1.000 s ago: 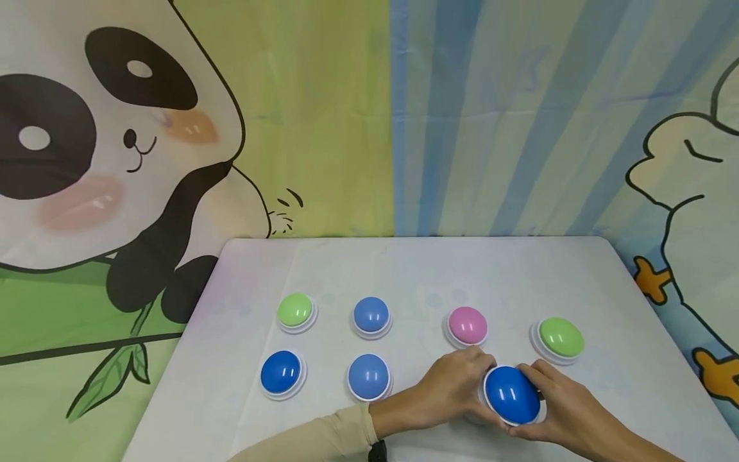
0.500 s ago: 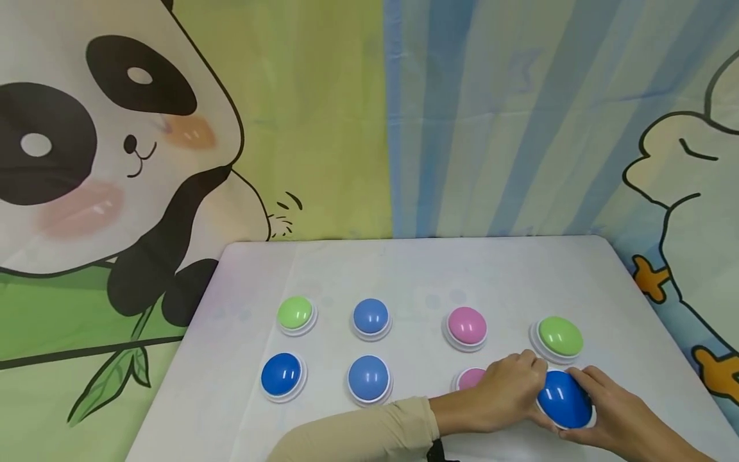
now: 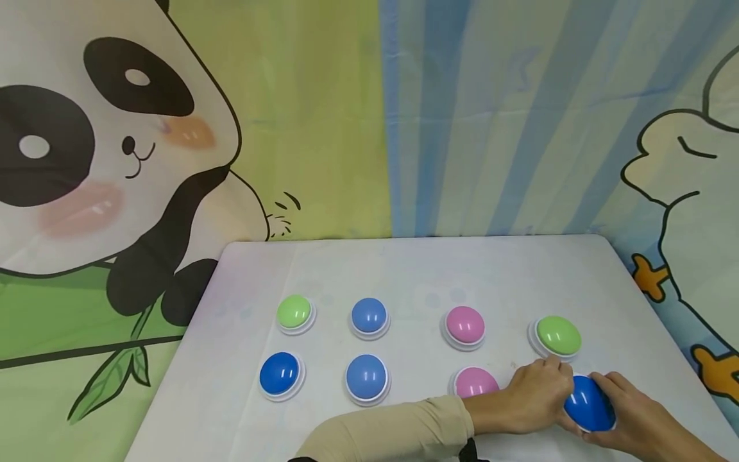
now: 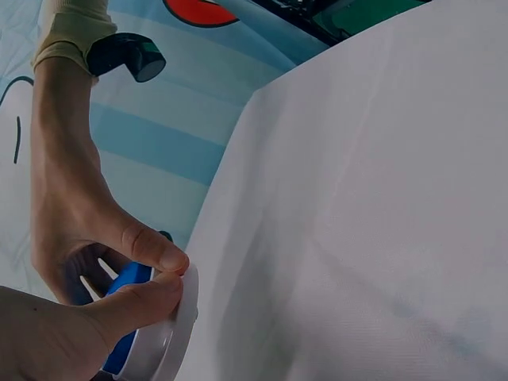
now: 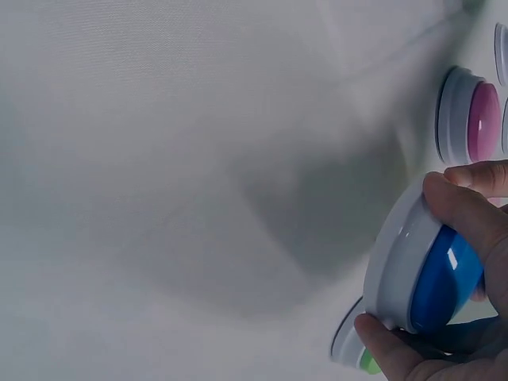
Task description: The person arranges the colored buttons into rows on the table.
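Note:
A push button with a glossy dark blue dome and white base (image 3: pixel 590 404) is held between both hands at the right front of the table. My left hand (image 3: pixel 537 394) grips its left side, and my right hand (image 3: pixel 637 414) grips its right side. In the left wrist view, the two thumbs meet at the rim of the white base (image 4: pixel 184 317). The right wrist view shows the blue dome (image 5: pixel 446 282) tilted, with right-hand fingers spread around the base and a shadow on the tabletop beside it. Just behind the hands sits a green button (image 3: pixel 558 335).
Two pink buttons (image 3: pixel 465 325) stand left of the hands, the nearer pink one (image 3: pixel 475 381) partly behind the left wrist. Farther left are two lighter blue buttons (image 3: pixel 367 377), a dark blue one (image 3: pixel 280 373) and a green one (image 3: pixel 294 312). Printed cloth (image 3: pixel 323 128) hangs behind the white table (image 3: pixel 404 269).
Both hands have carried the dark blue button to the right, from in front of the far pink button to in front of the right green one. The nearer pink button has come into view.

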`<state>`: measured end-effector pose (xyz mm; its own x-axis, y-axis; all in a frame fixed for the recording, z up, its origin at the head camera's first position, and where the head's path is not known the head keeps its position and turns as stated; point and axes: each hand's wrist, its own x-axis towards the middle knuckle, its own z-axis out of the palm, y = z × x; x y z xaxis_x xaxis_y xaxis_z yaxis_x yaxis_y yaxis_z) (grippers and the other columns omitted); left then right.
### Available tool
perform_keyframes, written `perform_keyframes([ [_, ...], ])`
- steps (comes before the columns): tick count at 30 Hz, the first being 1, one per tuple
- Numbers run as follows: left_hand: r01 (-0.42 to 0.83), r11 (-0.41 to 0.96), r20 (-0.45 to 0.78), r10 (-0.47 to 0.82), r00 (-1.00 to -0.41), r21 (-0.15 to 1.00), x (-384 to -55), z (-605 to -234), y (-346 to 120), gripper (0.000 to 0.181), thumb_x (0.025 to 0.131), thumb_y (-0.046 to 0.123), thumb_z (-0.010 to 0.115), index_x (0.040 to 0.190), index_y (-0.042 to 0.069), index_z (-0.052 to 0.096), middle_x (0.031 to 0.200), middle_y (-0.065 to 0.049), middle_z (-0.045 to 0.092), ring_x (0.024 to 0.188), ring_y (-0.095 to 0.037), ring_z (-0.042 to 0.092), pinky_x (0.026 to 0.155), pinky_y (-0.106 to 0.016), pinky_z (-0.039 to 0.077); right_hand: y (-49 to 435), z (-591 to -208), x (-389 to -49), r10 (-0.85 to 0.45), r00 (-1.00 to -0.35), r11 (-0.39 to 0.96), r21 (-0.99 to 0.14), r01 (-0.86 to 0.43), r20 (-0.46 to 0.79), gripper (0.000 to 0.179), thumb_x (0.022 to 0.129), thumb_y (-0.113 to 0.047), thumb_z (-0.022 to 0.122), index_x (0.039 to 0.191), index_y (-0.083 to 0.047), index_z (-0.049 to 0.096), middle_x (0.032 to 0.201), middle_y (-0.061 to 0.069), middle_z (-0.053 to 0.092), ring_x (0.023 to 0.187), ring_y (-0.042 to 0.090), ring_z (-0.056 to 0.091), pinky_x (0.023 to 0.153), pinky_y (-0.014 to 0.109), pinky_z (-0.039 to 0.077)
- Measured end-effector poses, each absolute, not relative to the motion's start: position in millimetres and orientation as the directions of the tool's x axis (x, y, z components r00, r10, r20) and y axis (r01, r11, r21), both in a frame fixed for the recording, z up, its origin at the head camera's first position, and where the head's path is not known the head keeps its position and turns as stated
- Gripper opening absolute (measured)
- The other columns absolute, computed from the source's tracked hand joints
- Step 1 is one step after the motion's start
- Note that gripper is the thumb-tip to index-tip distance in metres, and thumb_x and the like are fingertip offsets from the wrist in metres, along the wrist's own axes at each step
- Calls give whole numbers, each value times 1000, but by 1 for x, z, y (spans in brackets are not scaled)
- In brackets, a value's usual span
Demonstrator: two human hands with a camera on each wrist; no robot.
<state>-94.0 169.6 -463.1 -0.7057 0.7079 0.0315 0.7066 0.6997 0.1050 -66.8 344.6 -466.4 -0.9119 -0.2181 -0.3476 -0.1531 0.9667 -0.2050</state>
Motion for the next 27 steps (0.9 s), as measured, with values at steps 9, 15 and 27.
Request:
perform_keyframes([
  [9,692,709,5,698,-717,135,-95,-466,176,76,63,72,74,115,19,61,95,11,56,75,3,48,56,-7,43,351,-474,-70,-219,-906,966,-209,-150,-363,101,56,-48,90,123,16,48,107,25,56,83,29,60,72,52,58],
  [15,670,731,-36,679,-733,130,-94,-472,180,75,63,70,75,118,21,61,98,12,55,77,3,50,56,-8,43,353,-485,-72,-205,-883,964,-245,-107,-421,102,57,-50,88,125,14,47,110,24,55,86,31,60,75,54,58],
  [27,688,726,-70,687,-723,22,-94,-496,179,75,67,74,70,119,21,60,96,11,54,78,1,45,57,-8,44,344,-504,-72,-211,-890,959,-262,-108,-405,105,59,-56,85,128,13,47,114,27,56,90,34,61,77,53,58],
])
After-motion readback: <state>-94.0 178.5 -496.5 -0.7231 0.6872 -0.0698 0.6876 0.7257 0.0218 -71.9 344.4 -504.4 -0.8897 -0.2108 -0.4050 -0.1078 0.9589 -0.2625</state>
